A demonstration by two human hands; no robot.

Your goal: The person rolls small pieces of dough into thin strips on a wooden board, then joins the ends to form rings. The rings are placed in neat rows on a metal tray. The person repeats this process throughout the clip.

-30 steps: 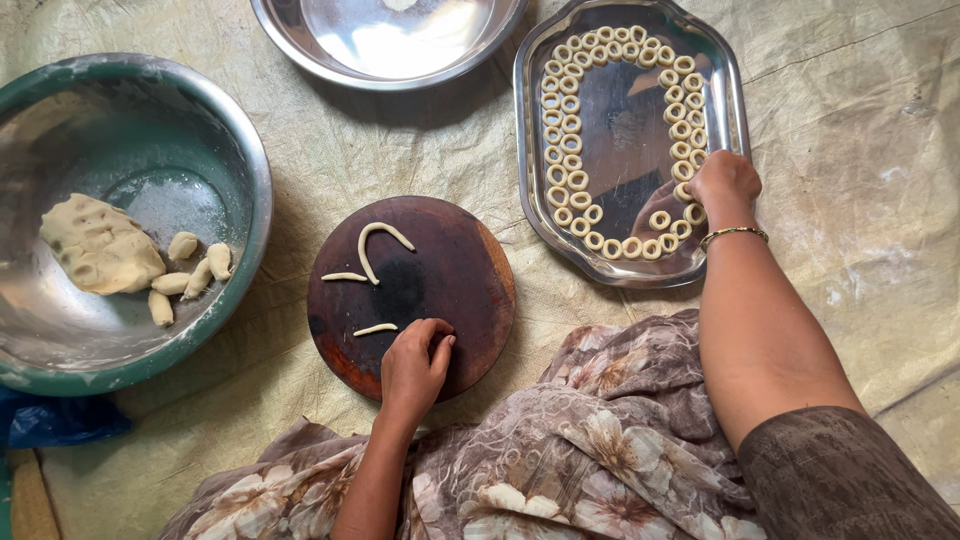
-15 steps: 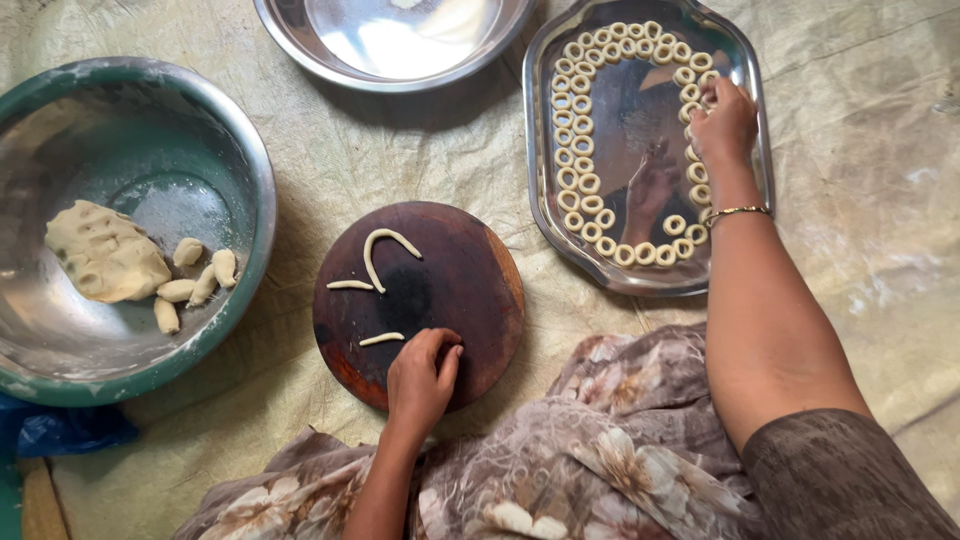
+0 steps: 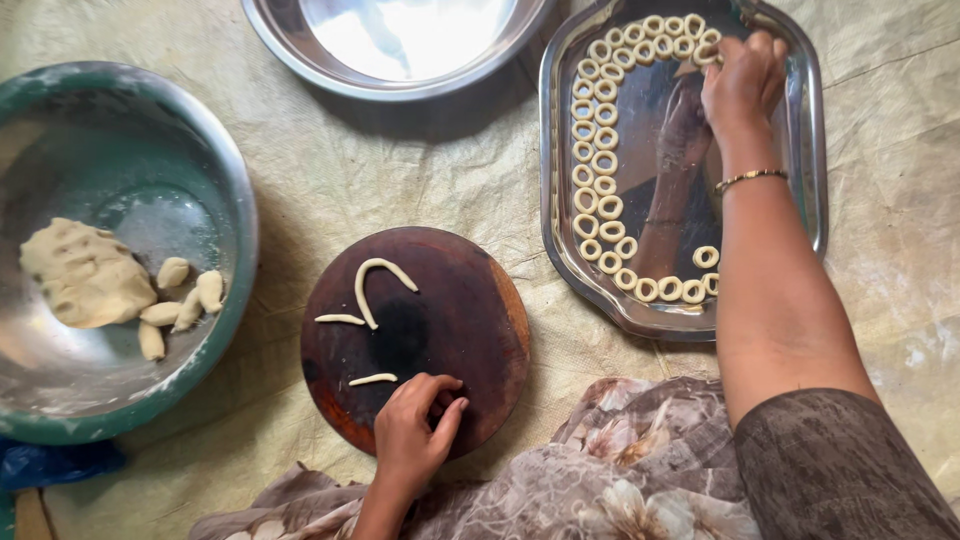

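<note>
Fingers of the right hand (image 3: 742,78) are pinched together at the upper right of the frame, over the top end of the steel tray (image 3: 812,200). They seem to close on a small dough ring (image 3: 707,53) at the end of the row, though the hand hides the grip itself. More dough rings (image 3: 604,160) line the tray's rim in a double row.

Lower centre, the left hand (image 3: 412,435) rests on the near edge of the round wooden board (image 3: 470,300), fingers curled together; I cannot tell whether they hold anything. Thin dough strips (image 3: 372,282) lie on the board above it.

Such dough looks soft, light and easily squashed or stretched, so a ring is best lifted by a light pinch across its outer edge. A lump of dough (image 3: 85,272) sits in the green-rimmed bowl (image 3: 240,210) at left.
</note>
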